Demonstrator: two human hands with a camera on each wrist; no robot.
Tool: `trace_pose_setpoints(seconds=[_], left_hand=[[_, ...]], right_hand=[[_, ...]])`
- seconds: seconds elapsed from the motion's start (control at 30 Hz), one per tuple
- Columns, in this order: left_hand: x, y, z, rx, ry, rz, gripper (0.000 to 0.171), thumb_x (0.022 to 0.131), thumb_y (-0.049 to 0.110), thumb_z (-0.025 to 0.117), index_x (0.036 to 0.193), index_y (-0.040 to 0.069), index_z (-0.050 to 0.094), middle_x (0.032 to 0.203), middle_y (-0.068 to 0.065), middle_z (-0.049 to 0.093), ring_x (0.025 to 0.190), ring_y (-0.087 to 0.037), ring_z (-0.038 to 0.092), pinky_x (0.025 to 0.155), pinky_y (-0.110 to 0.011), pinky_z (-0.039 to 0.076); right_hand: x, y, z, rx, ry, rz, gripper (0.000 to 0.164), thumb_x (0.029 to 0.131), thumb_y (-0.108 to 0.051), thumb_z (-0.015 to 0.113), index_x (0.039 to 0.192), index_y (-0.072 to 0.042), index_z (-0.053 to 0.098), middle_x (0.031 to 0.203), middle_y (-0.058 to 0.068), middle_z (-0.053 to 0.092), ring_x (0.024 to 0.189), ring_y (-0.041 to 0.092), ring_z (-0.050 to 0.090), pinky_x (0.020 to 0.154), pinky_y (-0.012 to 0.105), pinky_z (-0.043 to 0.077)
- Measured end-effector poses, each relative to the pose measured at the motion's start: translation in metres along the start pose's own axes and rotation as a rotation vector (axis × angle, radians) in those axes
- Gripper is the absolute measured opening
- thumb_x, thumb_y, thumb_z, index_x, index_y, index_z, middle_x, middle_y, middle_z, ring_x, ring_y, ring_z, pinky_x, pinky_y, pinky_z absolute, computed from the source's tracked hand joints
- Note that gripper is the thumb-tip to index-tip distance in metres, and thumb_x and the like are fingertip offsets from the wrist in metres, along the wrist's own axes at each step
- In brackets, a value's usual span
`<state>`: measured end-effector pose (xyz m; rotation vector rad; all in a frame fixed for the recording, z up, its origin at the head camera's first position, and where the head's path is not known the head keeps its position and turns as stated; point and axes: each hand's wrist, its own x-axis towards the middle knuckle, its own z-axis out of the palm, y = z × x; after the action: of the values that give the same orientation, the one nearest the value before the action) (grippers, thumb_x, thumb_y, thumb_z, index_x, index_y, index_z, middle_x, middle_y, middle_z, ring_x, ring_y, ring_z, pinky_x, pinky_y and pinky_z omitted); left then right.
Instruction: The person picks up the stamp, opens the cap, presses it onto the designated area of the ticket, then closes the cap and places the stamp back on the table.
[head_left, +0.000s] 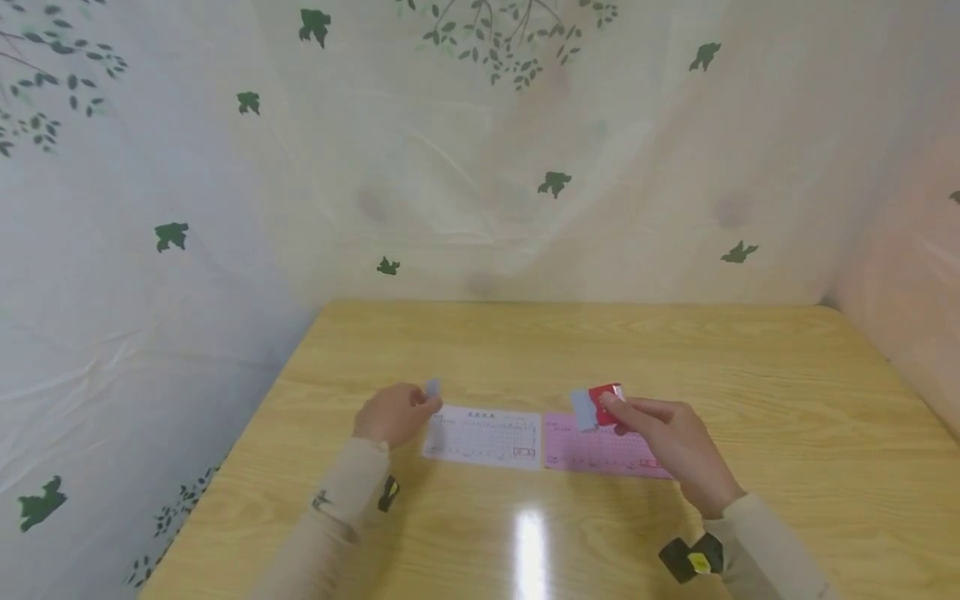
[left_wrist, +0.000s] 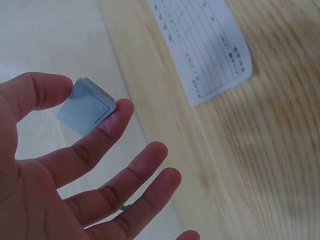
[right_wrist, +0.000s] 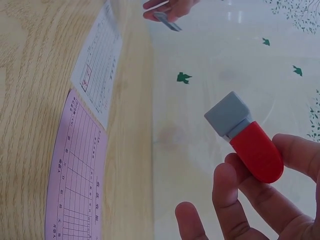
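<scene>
In the head view my left hand [head_left: 393, 414] is above the left end of a white printed form [head_left: 480, 437]. Its thumb and a finger pinch a small grey-blue square cap [left_wrist: 84, 109] by its edges, the other fingers spread apart. My right hand [head_left: 675, 442] hovers over a pink printed form [head_left: 600, 457] and holds a stamp [right_wrist: 257, 152] with a rounded red handle and a grey square head. Thumb and fingers grip the red handle, and the grey head points left, toward the other hand. The two forms lie side by side, white left, pink right.
The forms lie on a wood-grain table [head_left: 525, 350] whose far edge meets a pale curtain [head_left: 465, 167] printed with green leaves. More curtain hangs along the left and right sides. Light reflects in a bright streak near the table's front.
</scene>
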<state>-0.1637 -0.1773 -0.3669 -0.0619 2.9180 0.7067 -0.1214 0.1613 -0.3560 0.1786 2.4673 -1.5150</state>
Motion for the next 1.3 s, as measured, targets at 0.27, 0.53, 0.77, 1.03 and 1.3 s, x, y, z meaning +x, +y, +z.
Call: trace_pose_setpoints(seconds=[0.27, 0.53, 0.77, 1.03, 1.3], left_hand=[[0.000, -0.010, 0.000, 0.041, 0.004, -0.061, 0.043, 0.098, 0.040, 0.060, 0.114, 0.001, 0.070, 0.106, -0.014, 0.072, 0.090, -0.028, 0.066, 0.076, -0.043, 0.055], [0.000, -0.014, 0.000, 0.105, -0.021, -0.092, 0.046, 0.098, 0.043, 0.060, 0.113, 0.002, 0.071, 0.099, -0.013, 0.072, 0.080, -0.024, 0.064, 0.066, -0.035, 0.052], [0.003, -0.019, 0.003, 0.136, -0.037, -0.111, 0.046, 0.099, 0.044, 0.059, 0.109, 0.001, 0.072, 0.095, -0.013, 0.072, 0.078, -0.024, 0.064, 0.067, -0.037, 0.053], [0.004, -0.024, 0.008, 0.177, -0.023, -0.132, 0.041, 0.097, 0.044, 0.060, 0.087, 0.005, 0.068, 0.074, -0.007, 0.064, 0.066, -0.023, 0.058, 0.064, -0.036, 0.048], [0.002, -0.021, 0.011, 0.238, -0.037, -0.157, 0.047, 0.098, 0.046, 0.059, 0.066, 0.010, 0.055, 0.058, -0.002, 0.050, 0.054, -0.015, 0.044, 0.058, -0.029, 0.036]], right_hand=[[-0.001, 0.001, 0.000, 0.002, -0.001, -0.006, 0.072, 0.093, -0.066, 0.058, 0.135, -0.008, 0.065, 0.131, 0.016, 0.064, 0.136, 0.039, 0.040, 0.098, 0.067, 0.037], [-0.001, 0.002, -0.001, 0.019, -0.008, -0.007, 0.073, 0.093, -0.067, 0.058, 0.136, -0.008, 0.065, 0.130, 0.015, 0.065, 0.139, 0.041, 0.037, 0.100, 0.072, 0.032], [-0.002, 0.003, -0.001, 0.024, 0.001, -0.010, 0.070, 0.094, -0.064, 0.059, 0.135, -0.008, 0.066, 0.127, 0.013, 0.067, 0.137, 0.039, 0.039, 0.099, 0.067, 0.036], [-0.003, 0.005, -0.002, 0.051, 0.011, -0.023, 0.063, 0.097, -0.056, 0.060, 0.133, -0.005, 0.066, 0.123, 0.013, 0.068, 0.138, 0.040, 0.039, 0.101, 0.069, 0.034], [-0.004, 0.006, -0.003, 0.049, 0.016, -0.015, 0.064, 0.097, -0.058, 0.060, 0.132, -0.005, 0.067, 0.124, 0.013, 0.068, 0.138, 0.040, 0.038, 0.101, 0.069, 0.033]])
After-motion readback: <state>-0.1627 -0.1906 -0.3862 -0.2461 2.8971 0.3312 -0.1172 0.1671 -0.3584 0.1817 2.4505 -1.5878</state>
